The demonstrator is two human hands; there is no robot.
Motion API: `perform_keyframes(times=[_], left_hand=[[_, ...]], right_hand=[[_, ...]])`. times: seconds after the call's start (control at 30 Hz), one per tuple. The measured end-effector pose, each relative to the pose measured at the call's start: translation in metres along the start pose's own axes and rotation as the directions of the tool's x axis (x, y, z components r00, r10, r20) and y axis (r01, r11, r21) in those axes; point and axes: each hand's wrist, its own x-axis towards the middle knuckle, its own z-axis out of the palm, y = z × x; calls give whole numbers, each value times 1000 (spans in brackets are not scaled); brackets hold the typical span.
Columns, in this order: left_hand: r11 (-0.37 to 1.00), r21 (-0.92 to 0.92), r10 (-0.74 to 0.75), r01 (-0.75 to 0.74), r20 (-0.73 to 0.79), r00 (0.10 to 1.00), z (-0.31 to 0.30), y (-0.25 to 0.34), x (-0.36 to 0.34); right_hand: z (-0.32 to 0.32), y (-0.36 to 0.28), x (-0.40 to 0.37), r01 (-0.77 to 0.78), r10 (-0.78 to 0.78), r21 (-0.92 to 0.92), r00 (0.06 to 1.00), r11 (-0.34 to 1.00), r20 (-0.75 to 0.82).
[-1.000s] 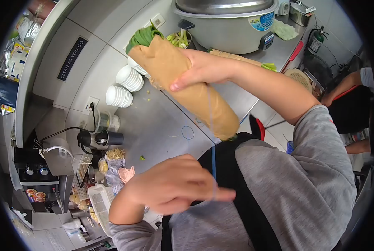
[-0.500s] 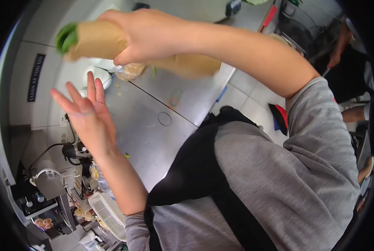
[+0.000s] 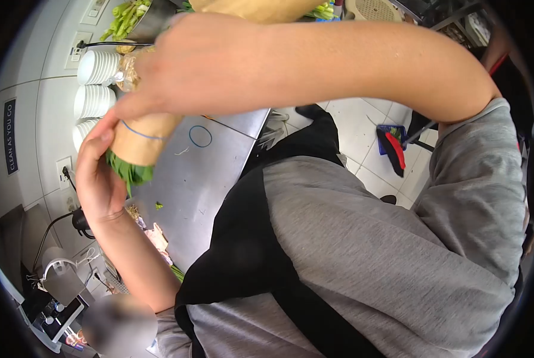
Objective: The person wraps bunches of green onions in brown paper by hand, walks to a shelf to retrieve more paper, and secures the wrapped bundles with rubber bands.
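A bundle of green leaves wrapped in brown paper point(image 3: 144, 143) hangs tilted above the metal table, its leafy end point(image 3: 133, 171) pointing down. A thin blue band point(image 3: 140, 132) crosses the paper near that end. My right hand point(image 3: 189, 65) is closed over the wrapped bundle from above and hides part of it; its fingertips are blurred. From the left, my left hand point(image 3: 102, 167) curves around the leafy end, its fingertips against the paper beside the band. Another blue rubber band point(image 3: 200, 136) lies on the tabletop.
Stacked white cups point(image 3: 97, 101) stand by the wall at upper left, near a metal container point(image 3: 153, 22) and green stalks point(image 3: 124, 18). More brown paper point(image 3: 255, 9) shows at the top edge. Scraps lie on the metal table point(image 3: 186, 197). Part of another person point(image 3: 502, 56) is at the right.
The view has shifted. My left hand, earlier raised with spread fingers, has come to the bundle's leafy end. That end now points down, and a blue band shows around the paper.
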Motion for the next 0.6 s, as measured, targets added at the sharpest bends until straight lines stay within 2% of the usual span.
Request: perform_keyframes(times=[0.03, 0.07, 0.1, 0.13, 0.17, 0.2, 0.23, 0.27, 0.3, 0.33, 0.37, 0.4, 0.43, 0.47, 0.5, 0.53, 0.6], left_hand=[[1000, 5, -19, 19, -14, 1000, -15, -5, -6], [1000, 10, -6, 7, -18, 1000, -19, -16, -13], [936, -340, 119, -87, 76, 990, -6, -22, -18], [749, -650, 269, -125, 126, 955, 6, -30, -23], [634, -756, 337, -159, 86, 938, 13, -47, -25], [709, -588, 420, -389, -90, 903, 34, -59, -28], [731, -364, 524, -577, -242, 817, 53, -69, -29], [754, -67, 632, -653, -195, 750, 60, -80, -30], [690, 233, 720, -685, -120, 684, 57, -93, -34], [782, 498, 552, -375, -276, 787, 33, -112, -42], [849, 360, 519, -388, -428, 740, 33, -105, -30], [839, 366, 536, -402, -434, 724, 14, -101, -41], [835, 437, 509, -336, -379, 773, -18, -100, -65], [820, 506, 472, -268, -331, 817, -37, -98, -82], [769, 505, 595, -392, -342, 727, -38, -90, -87], [702, 504, 700, -504, -355, 620, -37, -81, -94], [749, 475, 661, -462, -498, 561, -42, -73, -112]], right_hand=[[-2, -4, -1, 5, -6, -6, 1000, 1000, -6], [-4, -7, 0, -12, 20, 119, 998, 993, -64], [-8, -11, 3, -21, 52, 242, 991, 970, -121], [-8, -14, 8, -13, 45, 229, 990, 973, -135], [-8, -18, 19, -68, 146, 419, 977, 905, -155], [-10, -21, 30, -109, 245, 594, 957, 797, -154], [-18, -29, 43, -224, 275, 773, 959, 594, 67], [-15, -43, 56, -211, 270, 765, 961, 609, 49], [-2, -61, 67, -77, 304, 831, 946, 552, -114], [3, -73, 75, 72, 340, 868, 901, 492, -267], [-1, -81, 79, 89, 322, 860, 904, 502, -282], [-6, -86, 82, 157, 312, 928, 912, 338, -267], [-10, -88, 85, 211, 296, 964, 922, 159, -251], [-12, -82, 90, 222, 276, 961, 925, 166, -261], [-12, -71, 96, 169, 149, 940, 980, -297, -129], [-11, -58, 99, 13, -34, 729, 998, -684, -50], [-3, -9, 86, -124, -126, 482, 992, -867, 29]])
